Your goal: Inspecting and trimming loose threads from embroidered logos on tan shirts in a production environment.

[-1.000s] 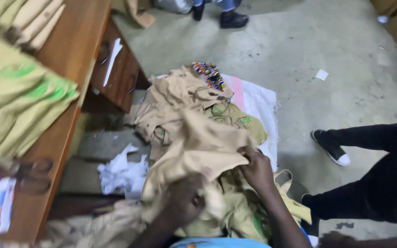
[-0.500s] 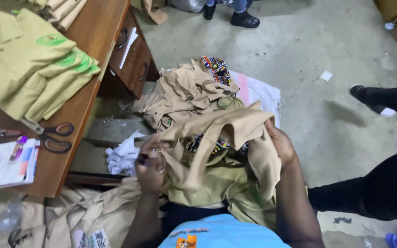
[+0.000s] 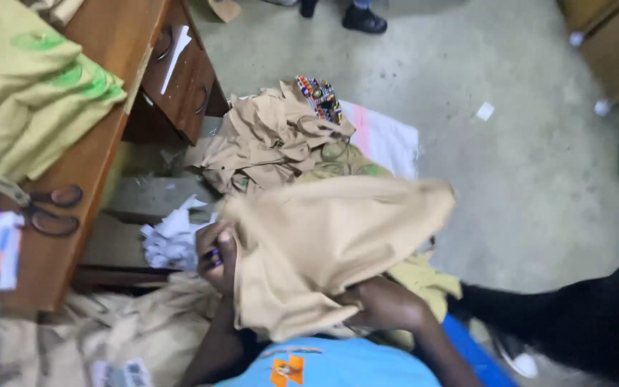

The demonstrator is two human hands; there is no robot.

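Tan cloth (image 3: 331, 251) drapes over, hiding right hand.

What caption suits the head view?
Left hand grips a tan cloth piece spread above a floor pile of tan garments.

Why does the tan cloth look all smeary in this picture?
Head view: the tan cloth in the left hand is streaked by motion blur; the right hand hides beneath it; the scissors and edges look soft; lighting is flat and dim, without glare.
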